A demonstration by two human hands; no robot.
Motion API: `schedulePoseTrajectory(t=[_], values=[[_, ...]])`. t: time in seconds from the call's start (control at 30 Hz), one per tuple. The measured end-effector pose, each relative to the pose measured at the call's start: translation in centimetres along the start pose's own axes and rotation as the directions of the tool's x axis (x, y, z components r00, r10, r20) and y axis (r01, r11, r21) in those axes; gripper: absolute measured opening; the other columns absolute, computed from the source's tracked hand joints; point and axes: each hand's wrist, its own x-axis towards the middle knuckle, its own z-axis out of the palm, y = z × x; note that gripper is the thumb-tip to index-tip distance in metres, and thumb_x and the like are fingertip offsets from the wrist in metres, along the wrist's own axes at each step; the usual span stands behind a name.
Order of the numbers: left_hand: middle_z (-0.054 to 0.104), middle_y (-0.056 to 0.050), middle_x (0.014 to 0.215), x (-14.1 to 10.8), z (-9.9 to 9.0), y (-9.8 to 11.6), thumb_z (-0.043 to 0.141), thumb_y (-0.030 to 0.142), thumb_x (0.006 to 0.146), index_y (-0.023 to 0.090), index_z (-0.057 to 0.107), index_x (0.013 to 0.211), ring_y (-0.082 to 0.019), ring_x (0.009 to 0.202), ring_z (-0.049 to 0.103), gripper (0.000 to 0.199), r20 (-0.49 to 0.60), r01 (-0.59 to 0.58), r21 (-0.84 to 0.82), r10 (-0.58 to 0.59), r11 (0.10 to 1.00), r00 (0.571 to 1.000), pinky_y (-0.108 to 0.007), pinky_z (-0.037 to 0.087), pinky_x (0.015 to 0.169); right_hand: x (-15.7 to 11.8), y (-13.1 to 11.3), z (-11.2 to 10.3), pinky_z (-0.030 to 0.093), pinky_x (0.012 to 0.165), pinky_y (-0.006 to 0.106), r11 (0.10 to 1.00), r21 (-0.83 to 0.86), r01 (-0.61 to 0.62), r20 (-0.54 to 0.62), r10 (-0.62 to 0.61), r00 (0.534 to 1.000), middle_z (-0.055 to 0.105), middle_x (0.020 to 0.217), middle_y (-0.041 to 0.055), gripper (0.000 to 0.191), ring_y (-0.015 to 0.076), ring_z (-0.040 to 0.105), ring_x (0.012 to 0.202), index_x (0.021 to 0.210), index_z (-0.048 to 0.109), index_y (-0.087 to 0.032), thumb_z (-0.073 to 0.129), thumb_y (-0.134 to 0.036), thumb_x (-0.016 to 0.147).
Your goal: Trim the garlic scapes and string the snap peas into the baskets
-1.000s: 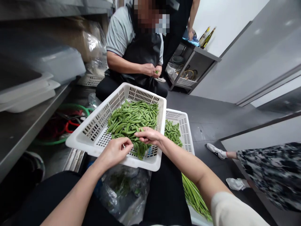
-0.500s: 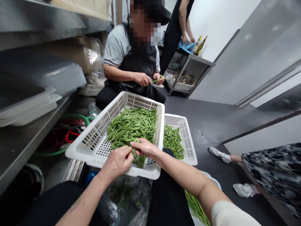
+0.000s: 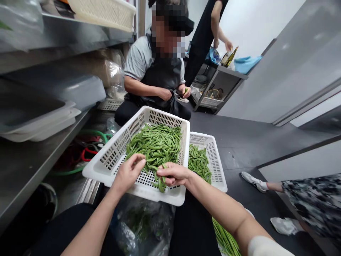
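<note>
A white slotted plastic basket (image 3: 101,165) holds a heap of green pea pods (image 3: 157,142). My right hand (image 3: 176,173), over the near right part of this basket, is closed with a pea pod (image 3: 163,172) between thumb and fingers. Just left of it, my left hand (image 3: 129,174) is above the near rim, its thumb and fingers curled together. Whatever is in that pinch, if anything, is hidden. A few pods (image 3: 160,185) lie apart from the heap beneath my right hand.
A second white basket (image 3: 217,167) of pods stands to the right. Across from me sits a person in a black apron (image 3: 166,74), a green pod in one hand. A clear plastic bag (image 3: 146,224) with greenery lies between my knees. Metal shelving (image 3: 66,142) runs along the left.
My hands have come apart; they were together over the near pods. The left moved left, and the right holds a pod. The seated person's hands have separated too.
</note>
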Motion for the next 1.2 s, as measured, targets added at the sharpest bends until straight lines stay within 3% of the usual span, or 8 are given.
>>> schedulePoseTrajectory(t=[0.2,0.43,0.63,0.8,0.87,0.97,1.07,1.2], values=[[0.038,0.004,0.054,-0.7,1.1,0.8,0.039,0.049,0.08,0.02,0.041,0.055,-0.012,0.055,0.04,0.038,0.281,-0.13,-0.04,0.136,0.991,0.95,-0.024,0.032,0.053,0.1,-0.6,1.7,0.016,0.034,0.018,0.962,-0.271,-0.047,-0.064,0.031,0.997,0.039,0.038,-0.0089,0.047,0.0038,0.022,0.032,0.069,0.046,-0.017,0.063,-0.061,0.069],[0.034,0.005,0.052,-0.8,1.2,0.6,0.038,0.051,0.08,0.021,0.035,0.053,-0.011,0.053,0.035,0.04,0.278,-0.071,-0.121,0.103,0.99,0.955,-0.025,0.027,0.052,-0.1,-2.0,3.6,0.028,0.05,0.02,0.334,-0.942,0.009,-0.163,-0.481,0.862,0.047,0.053,-0.0043,0.03,0.0052,0.037,0.049,0.065,0.052,-0.013,0.066,-0.036,0.078],[0.03,0.007,0.045,-1.4,0.4,1.0,0.045,0.058,0.077,0.021,0.036,0.051,-0.007,0.043,0.024,0.047,0.428,0.137,-0.425,0.066,0.895,0.901,-0.023,0.02,0.043,-0.9,-2.6,2.5,0.045,0.048,0.021,0.703,-0.674,0.227,-0.009,-0.315,0.949,0.066,0.072,0.0053,0.031,0.0116,0.06,0.055,0.09,0.06,-0.013,0.05,-0.042,0.087],[0.036,0.005,0.043,-2.5,-2.1,1.3,0.05,0.051,0.077,0.019,0.04,0.049,-0.007,0.04,0.033,0.043,0.602,0.169,-0.341,0.076,0.925,0.795,-0.021,0.025,0.042,-0.4,-2.5,-0.1,0.046,0.051,0.022,0.794,-0.526,0.303,-0.388,-0.541,0.746,0.068,0.088,0.0068,0.028,0.0113,0.061,0.062,0.109,0.051,-0.016,0.041,-0.034,0.089],[0.045,0.004,0.046,-3.5,-2.3,1.2,0.052,0.039,0.077,0.018,0.049,0.053,-0.009,0.043,0.042,0.032,0.79,0.167,-0.164,0.028,0.972,0.612,-0.021,0.031,0.044,0.3,-2.3,-0.8,0.046,0.055,0.023,0.66,-0.747,0.08,-0.33,-0.473,0.817,0.068,0.091,0.0064,0.024,0.0107,0.059,0.062,0.105,0.055,-0.016,0.044,-0.025,0.086],[0.061,0.001,0.057,-5.3,-0.6,0.5,0.053,0.017,0.072,0.017,0.065,0.066,-0.013,0.053,0.053,0.013,0.895,-0.024,0.128,-0.105,0.991,0.433,-0.022,0.037,0.05,2.2,-1.2,-0.9,0.047,0.067,0.028,0.091,-0.975,-0.203,-0.214,-0.13,0.968,0.07,0.089,0.0082,0.021,0.0173,0.063,0.075,0.098,0.064,-0.015,0.056,-0.023,0.08],[0.073,-0.007,0.082,-6.6,2.1,-0.6,0.058,0.008,0.066,0.019,0.074,0.091,-0.022,0.072,0.064,0.031,0.87,-0.28,0.407,-0.275,0.869,0.409,-0.028,0.046,0.062,4.6,0.8,-0.4,0.048,0.072,0.032,-0.226,-0.936,-0.268,-0.291,0.075,0.954,0.07,0.091,0.0143,0.019,0.026,0.065,0.088,0.088,0.069,-0.013,0.064,-0.023,0.073],[0.069,-0.02,0.108,-6.9,3.3,-1.4,0.071,0.022,0.064,0.015,0.067,0.116,-0.035,0.097,0.064,0.052,0.851,-0.358,0.489,-0.347,0.795,0.394,-0.041,0.049,0.079,7.0,3.3,-0.3,0.049,0.072,0.03,-0.172,-0.926,-0.335,-0.349,0.055,0.936,0.071,0.088,0.0163,0.011,0.0254,0.066,0.088,0.076,0.069,-0.012,0.063,-0.013,0.068]])
